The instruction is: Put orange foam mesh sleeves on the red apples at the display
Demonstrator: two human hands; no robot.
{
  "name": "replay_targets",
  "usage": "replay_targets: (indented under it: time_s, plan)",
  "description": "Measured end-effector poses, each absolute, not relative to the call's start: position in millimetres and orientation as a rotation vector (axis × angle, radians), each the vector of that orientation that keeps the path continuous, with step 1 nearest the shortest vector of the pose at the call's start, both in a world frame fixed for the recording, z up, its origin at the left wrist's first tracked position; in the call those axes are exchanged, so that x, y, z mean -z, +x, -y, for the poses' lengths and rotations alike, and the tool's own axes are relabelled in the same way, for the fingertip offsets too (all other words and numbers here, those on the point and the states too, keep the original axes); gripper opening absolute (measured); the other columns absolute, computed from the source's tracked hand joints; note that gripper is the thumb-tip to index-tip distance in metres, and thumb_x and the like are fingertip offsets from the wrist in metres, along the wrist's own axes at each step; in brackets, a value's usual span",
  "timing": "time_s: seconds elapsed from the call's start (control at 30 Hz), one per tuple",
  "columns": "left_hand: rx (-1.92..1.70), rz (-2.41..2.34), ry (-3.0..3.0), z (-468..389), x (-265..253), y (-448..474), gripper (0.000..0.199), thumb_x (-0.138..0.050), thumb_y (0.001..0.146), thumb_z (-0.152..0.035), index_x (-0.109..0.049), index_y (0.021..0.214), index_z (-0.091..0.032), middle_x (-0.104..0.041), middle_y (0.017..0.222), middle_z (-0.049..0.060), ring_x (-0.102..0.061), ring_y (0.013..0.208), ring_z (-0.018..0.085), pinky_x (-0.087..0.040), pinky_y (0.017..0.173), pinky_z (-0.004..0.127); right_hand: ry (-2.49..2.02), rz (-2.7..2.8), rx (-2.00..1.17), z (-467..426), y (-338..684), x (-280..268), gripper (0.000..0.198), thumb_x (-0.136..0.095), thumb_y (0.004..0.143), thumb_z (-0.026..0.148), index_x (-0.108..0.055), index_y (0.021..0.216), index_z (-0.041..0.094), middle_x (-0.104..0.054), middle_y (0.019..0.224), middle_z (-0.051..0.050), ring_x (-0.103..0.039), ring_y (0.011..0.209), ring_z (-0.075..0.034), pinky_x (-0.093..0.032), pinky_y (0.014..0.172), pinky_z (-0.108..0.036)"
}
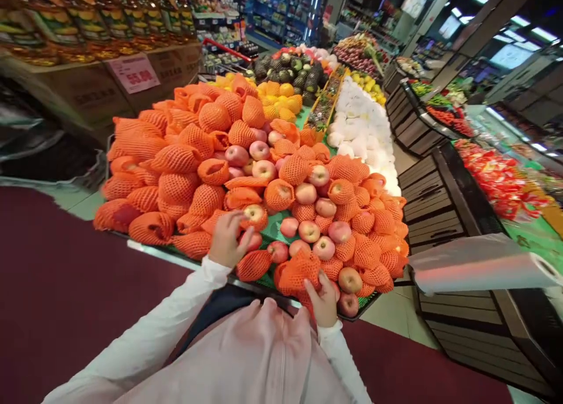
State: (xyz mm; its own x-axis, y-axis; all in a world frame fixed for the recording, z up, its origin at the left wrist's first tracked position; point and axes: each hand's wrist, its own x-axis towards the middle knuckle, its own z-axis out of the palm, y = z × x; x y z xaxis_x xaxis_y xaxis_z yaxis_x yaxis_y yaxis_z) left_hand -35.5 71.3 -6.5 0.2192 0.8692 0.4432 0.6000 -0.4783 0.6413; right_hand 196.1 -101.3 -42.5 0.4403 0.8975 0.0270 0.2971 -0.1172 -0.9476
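At the front edge of a fruit display, my left hand [226, 240] reaches over the apples, thumb and fingers apart. Just beyond its fingertips is a pale red apple [254, 213] in an orange foam net. A redder apple [252, 241] lies beside the thumb, partly covered; whether the hand touches either one is unclear. My right hand [323, 301] has its thumb and fingers closed on a bunched orange foam net [299, 270] at the near edge. Around it lie bare apples [324, 247] and several netted ones [367, 250].
Large fruits in orange nets [176, 158] are heaped on the left. White-wrapped produce [363, 122], yellow fruit [281, 102] and avocados [290, 73] are farther back. A plastic bag roll [479, 269] sticks out at right. Oil bottles [101, 17] stand on cartons at left.
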Motion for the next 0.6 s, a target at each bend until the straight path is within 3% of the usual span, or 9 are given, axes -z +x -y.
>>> replay_targets:
  time_s: [0.07, 0.13, 0.27, 0.37, 0.47, 0.6]
  plan:
    - [-0.851, -1.120, 2.006, -35.7, 17.2, -25.6, 0.027, -0.045, 0.094, -0.037, -0.061, 0.099, -0.016, -0.065, 0.103, 0.011, -0.060, 0.102, 0.024, -0.047, 0.095, 0.041, -1.582, 1.189, -0.760, 96.5, 192.4, 32.4, 0.039, -0.068, 0.081, 0.036, -0.068, 0.116, 0.020, -0.062, 0.129, -0.011, -0.054, 0.123, -0.028, -0.038, 0.111, -0.048]
    - [-0.713, -1.016, 1.791, -8.0, 29.9, -16.0, 0.031, -0.044, 0.094, -0.041, -0.061, 0.106, -0.017, -0.066, 0.107, 0.010, -0.061, 0.102, 0.023, -0.047, 0.096, 0.041, -1.468, 1.347, -0.851, 93.9, 187.2, 19.0, 0.041, -0.067, 0.083, 0.033, -0.064, 0.123, 0.024, -0.055, 0.139, -0.009, -0.047, 0.131, -0.027, -0.033, 0.114, -0.048]
    - [-0.743, -0.934, 1.471, 11.7, 45.3, -6.1, 0.040, -0.052, 0.089, -0.046, -0.056, 0.118, -0.018, -0.063, 0.118, 0.012, -0.060, 0.108, 0.025, -0.048, 0.094, 0.042, -1.280, 1.401, -1.123, 94.6, 179.2, 5.7, 0.030, -0.052, 0.093, 0.033, -0.069, 0.117, 0.028, -0.058, 0.137, -0.005, -0.050, 0.130, -0.024, -0.037, 0.112, -0.047]
    - [-0.781, -0.862, 1.517, 8.0, 37.7, -7.1, 0.029, -0.059, 0.086, -0.043, -0.060, 0.099, -0.017, -0.064, 0.106, 0.010, -0.059, 0.102, 0.023, -0.047, 0.093, 0.039, -1.311, 1.246, -1.146, 98.5, 179.7, 16.9, 0.031, -0.049, 0.093, 0.036, -0.073, 0.109, 0.026, -0.064, 0.129, -0.006, -0.055, 0.124, -0.024, -0.040, 0.109, -0.045]
    - [-0.735, -0.772, 1.626, 8.7, 22.4, -9.6, 0.026, -0.061, 0.085, -0.040, -0.056, 0.077, -0.016, -0.061, 0.095, 0.007, -0.057, 0.093, 0.020, -0.044, 0.090, 0.035, -1.393, 1.145, -1.053, 104.0, 186.7, 35.0, 0.025, -0.059, 0.084, 0.032, -0.076, 0.099, 0.024, -0.069, 0.116, -0.008, -0.059, 0.116, -0.026, -0.040, 0.107, -0.048]
    - [-0.602, -0.666, 1.431, 20.4, 14.0, -2.6, 0.036, -0.056, 0.086, -0.048, -0.047, 0.070, -0.017, -0.051, 0.075, 0.000, -0.048, 0.072, 0.014, -0.041, 0.069, 0.026, -1.510, 0.897, -0.900, 112.3, 204.7, 51.5, 0.029, -0.066, 0.071, 0.022, -0.074, 0.099, 0.019, -0.063, 0.121, -0.012, -0.061, 0.109, -0.026, -0.051, 0.092, -0.042]
